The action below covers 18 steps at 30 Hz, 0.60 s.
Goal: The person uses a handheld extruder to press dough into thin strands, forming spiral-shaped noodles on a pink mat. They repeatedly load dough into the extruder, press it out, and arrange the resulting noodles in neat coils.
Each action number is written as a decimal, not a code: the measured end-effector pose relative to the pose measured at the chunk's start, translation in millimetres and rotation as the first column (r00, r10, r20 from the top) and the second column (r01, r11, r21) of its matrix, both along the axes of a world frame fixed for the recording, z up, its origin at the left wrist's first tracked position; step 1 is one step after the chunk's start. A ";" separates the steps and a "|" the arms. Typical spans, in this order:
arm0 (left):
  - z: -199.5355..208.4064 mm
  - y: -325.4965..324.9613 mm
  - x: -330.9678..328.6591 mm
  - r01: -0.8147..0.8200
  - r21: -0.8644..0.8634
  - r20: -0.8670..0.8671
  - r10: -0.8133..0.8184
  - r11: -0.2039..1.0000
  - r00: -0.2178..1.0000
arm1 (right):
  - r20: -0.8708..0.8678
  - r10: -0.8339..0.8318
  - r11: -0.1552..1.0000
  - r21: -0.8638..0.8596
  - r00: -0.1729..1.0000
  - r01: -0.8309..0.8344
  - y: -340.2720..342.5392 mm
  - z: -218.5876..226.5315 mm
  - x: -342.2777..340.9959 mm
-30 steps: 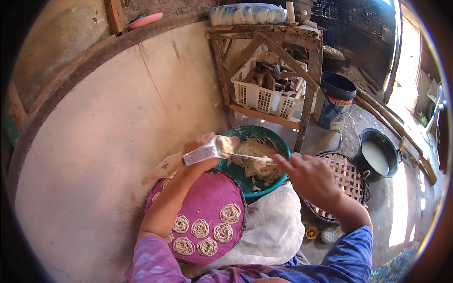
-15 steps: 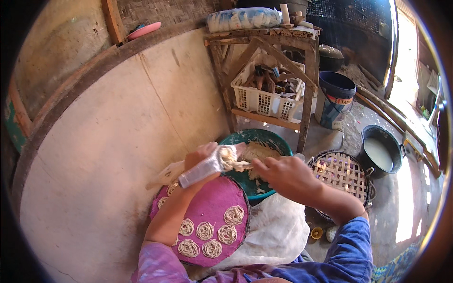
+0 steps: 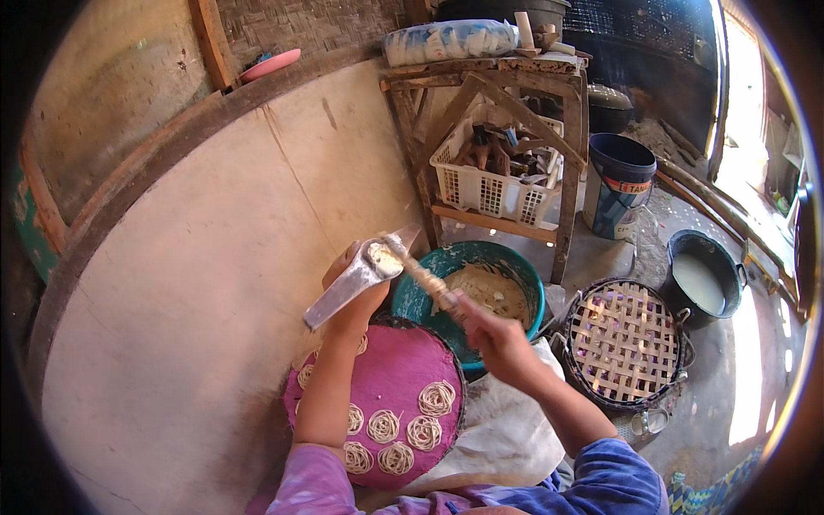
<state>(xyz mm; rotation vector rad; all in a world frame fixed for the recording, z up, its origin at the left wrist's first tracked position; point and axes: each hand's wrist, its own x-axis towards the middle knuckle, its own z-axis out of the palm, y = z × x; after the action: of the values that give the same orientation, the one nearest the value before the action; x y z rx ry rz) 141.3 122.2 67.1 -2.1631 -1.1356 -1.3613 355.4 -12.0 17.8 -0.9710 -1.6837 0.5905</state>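
Observation:
My left hand (image 3: 342, 264) is wrapped round a shiny metal hand press (image 3: 348, 287) with a cup-like opening and a long flat arm. Pale dough (image 3: 383, 259) fills that opening. My right hand (image 3: 498, 343) grips a dough-smeared stick (image 3: 429, 283), its far end at the cup's rim. Behind and below the hands is a teal basin (image 3: 539, 300) with soft dough (image 3: 485, 287) inside. Under my left forearm lies a round tray covered in magenta cloth (image 3: 382, 356), bearing several coiled nests of dough strands (image 3: 396, 458).
White cloth (image 3: 498, 429) drapes beside the tray. To the right are a woven lattice basket (image 3: 625, 339), a dark tub of cloudy liquid (image 3: 698, 287) and a blue-and-white bucket (image 3: 614, 202). A wooden stand (image 3: 571, 197) holds a white crate (image 3: 493, 193). A pale wall (image 3: 215, 257) rises at left.
The press has shifted left and up relative to the basin. My right hand has come down and left, the stick now showing across the cup's edge. Dough heaped at the opening now sits lower.

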 end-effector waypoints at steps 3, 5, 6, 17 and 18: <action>-0.6 -0.4 -0.8 -0.010 0.001 0.012 0.010 1.000 1.000 | 0.117 -0.080 0.995 -0.044 0.990 0.086 4.4 8.9 9.5; -3.4 -0.9 5.0 -0.087 0.003 -0.093 0.087 0.996 0.992 | 0.125 -0.088 0.996 0.029 0.988 0.085 4.4 14.0 1.0; -4.1 -0.5 7.4 -0.181 -0.035 -0.161 0.173 0.983 0.972 | 0.134 -0.059 0.998 0.040 0.989 0.054 1.2 15.3 -1.5; 54.0 -10.9 -71.1 -0.031 0.121 0.434 -0.024 0.992 0.901 | -0.643 0.080 0.727 -0.485 0.762 -0.486 -10.0 -14.9 23.8; 60.1 -16.6 -75.3 0.080 0.115 0.637 -0.135 0.990 0.759 | -0.596 0.056 0.718 -0.534 0.801 -0.447 -7.0 -27.2 10.1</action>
<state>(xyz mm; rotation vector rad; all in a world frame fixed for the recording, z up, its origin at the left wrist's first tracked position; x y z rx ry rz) 66.0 105.7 127.2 -1.7477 -1.1447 -2.2734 365.5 -19.0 -9.4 -0.9051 -1.0840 1.5857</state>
